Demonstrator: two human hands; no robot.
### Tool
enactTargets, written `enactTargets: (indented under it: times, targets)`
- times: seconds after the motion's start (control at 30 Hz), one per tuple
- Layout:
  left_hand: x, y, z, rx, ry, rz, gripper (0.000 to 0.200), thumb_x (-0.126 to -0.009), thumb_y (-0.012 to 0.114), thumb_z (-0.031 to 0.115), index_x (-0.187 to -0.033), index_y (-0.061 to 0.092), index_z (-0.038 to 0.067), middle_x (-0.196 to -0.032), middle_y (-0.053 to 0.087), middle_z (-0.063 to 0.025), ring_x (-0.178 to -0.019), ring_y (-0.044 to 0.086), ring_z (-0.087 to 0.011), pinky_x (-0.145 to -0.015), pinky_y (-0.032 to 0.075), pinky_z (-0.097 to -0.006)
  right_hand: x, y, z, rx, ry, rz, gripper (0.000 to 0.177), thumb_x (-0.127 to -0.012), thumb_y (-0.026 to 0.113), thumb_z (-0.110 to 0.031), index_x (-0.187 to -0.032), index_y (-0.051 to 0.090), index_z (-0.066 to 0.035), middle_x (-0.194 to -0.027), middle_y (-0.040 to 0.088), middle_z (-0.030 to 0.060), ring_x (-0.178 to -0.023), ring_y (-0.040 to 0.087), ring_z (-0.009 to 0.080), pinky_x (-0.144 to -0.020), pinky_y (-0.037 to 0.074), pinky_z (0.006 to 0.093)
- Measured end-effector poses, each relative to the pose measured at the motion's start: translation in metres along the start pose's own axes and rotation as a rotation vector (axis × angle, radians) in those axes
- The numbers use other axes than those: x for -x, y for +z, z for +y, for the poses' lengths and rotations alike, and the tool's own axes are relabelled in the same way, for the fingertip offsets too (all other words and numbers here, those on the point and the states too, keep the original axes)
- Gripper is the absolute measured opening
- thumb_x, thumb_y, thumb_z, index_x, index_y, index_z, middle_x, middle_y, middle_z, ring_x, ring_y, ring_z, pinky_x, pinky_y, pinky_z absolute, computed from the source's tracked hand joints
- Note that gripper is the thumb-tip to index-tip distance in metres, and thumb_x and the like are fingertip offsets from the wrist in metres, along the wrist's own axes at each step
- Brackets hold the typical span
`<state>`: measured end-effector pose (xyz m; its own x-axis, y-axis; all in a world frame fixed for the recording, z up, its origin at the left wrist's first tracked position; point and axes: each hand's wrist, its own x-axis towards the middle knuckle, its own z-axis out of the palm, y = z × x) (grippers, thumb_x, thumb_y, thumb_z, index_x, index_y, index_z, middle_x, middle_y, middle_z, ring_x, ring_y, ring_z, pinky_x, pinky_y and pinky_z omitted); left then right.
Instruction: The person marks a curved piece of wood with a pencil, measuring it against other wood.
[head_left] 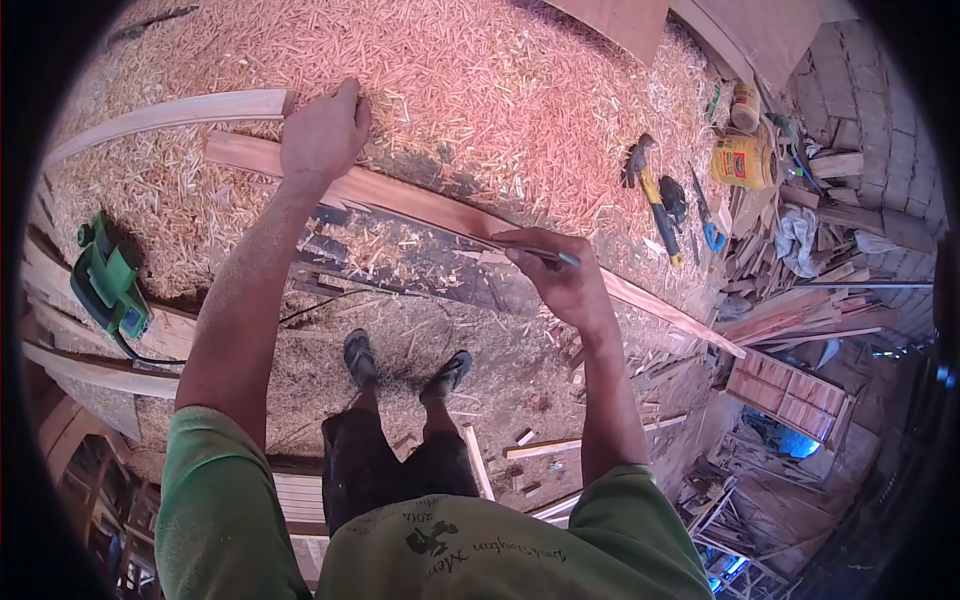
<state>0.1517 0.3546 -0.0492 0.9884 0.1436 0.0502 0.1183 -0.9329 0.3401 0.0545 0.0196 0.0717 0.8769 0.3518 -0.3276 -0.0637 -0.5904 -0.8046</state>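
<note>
My right hand (565,280) is closed around a slim pencil (568,258), its tip close to the surface of a long wooden board (420,205). The board runs diagonally across the shaving-covered bench. My left hand (325,135) is over the board's left part, its fingers curled beyond the far edge; whatever they grip is hidden. Right beside that hand ends a second wooden strip (190,110), which stretches off to the left.
Wood shavings (430,60) cover the bench. A green power planer (110,285) lies at left. To the right are a hammer (655,200), a blue-handled tool (712,235), a yellow container (742,162) and scrap wood (800,330). Offcuts (540,450) lie on the floor.
</note>
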Motion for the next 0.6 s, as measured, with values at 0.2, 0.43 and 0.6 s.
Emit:
enactTargets:
  times: [0.2, 0.43, 0.6]
  targets:
    - [0.0, 0.005, -0.004, 0.004, 0.009, 0.017, 0.028, -0.113, 0.055, 0.036, -0.118, 0.063, 0.01, -0.088, 0.079, -0.0175, -0.086, 0.079, -0.0398, -0.078, 0.062, -0.0571, -0.011, 0.011, 0.008, 0.043, -0.03, -0.001, 0.023, -0.103, 0.076, -0.006, -0.125, 0.083, -0.006, -0.113, 0.085, 0.0097, -0.1, 0.077, 0.015, -0.088, 0.06, 0.0331]
    - [0.0, 0.005, -0.002, 0.039, -0.023, 0.004, 0.027, -0.113, 0.057, 0.038, -0.114, 0.06, 0.011, -0.089, 0.078, -0.0183, -0.089, 0.078, -0.0432, -0.104, 0.053, -0.059, -0.028, 0.023, 0.008, 0.168, 0.038, -0.026, 0.023, -0.099, 0.077, -0.006, -0.121, 0.084, -0.01, -0.101, 0.084, 0.0146, -0.08, 0.079, 0.0214, -0.074, 0.059, 0.0383]
    - [0.0, 0.005, -0.002, 0.019, -0.002, 0.011, 0.027, -0.113, 0.058, 0.037, -0.114, 0.059, 0.01, -0.089, 0.078, -0.0197, -0.088, 0.077, -0.0441, -0.085, 0.059, -0.0594, 0.01, 0.099, 0.045, 0.471, -0.396, 0.394, 0.041, -0.097, 0.069, 0.005, -0.135, 0.078, -0.007, -0.13, 0.079, 0.0197, -0.117, 0.079, 0.0377, -0.1, 0.064, 0.0438]
